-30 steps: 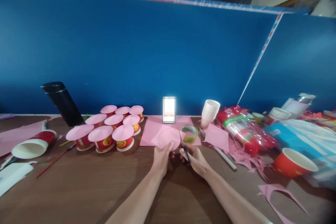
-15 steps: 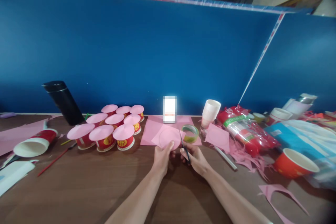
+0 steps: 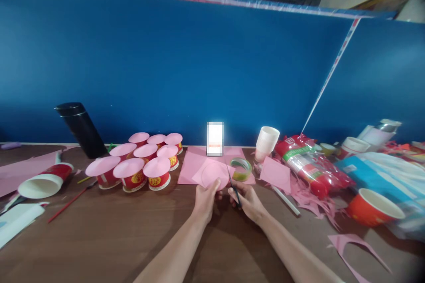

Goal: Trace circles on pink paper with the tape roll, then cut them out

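Observation:
My left hand (image 3: 206, 196) pinches a piece of pink paper (image 3: 214, 174) with a circle drawn on it, thumb on top near its lower edge. In my right hand (image 3: 248, 201) is a pair of dark-handled scissors (image 3: 235, 192), with the fingers closed about the handles. The scissor blades lie at the right side of the drawn circle, touching the paper. Beneath and behind are a larger pink sheet (image 3: 189, 166) and a roll of green tape (image 3: 241, 170), just beyond my right hand. How far apart the blades are is too small to tell.
Red paper cups topped with pink discs (image 3: 156, 168) stand in a group on the left, near a black flask (image 3: 81, 130). A stack of white cups (image 3: 266, 143), pink scraps (image 3: 312, 199), a red plastic package (image 3: 312, 163) and an orange bowl (image 3: 375, 207) occupy the right.

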Tool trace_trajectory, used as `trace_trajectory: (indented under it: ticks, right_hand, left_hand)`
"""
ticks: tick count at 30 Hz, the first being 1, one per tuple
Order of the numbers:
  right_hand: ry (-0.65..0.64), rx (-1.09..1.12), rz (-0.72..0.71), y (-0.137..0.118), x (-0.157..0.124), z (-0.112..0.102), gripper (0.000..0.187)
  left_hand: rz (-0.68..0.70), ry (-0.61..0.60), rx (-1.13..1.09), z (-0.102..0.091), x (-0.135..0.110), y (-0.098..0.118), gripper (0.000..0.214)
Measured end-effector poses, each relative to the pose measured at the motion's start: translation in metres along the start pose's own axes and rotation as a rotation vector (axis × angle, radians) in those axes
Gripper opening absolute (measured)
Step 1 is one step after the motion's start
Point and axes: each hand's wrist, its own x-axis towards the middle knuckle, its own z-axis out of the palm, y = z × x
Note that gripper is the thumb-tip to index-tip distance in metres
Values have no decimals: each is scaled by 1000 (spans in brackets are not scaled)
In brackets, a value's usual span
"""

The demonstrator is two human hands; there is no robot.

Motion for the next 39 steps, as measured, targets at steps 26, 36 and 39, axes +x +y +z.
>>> trace_trajectory:
  ticks: [26, 36, 39]
  right_hand:
    - [-2, -38, -35, 7, 2, -3, 31]
    - [-5, -2, -19, 3, 2, -2, 36]
    - [-2, -6, -25, 4, 2, -2, 36]
  left_hand:
    - [21, 3, -12, 3, -4, 6, 29]
    - [5, -6, 12, 0, 1, -1, 31]
    - [11, -10, -4, 0, 1, 0, 31]
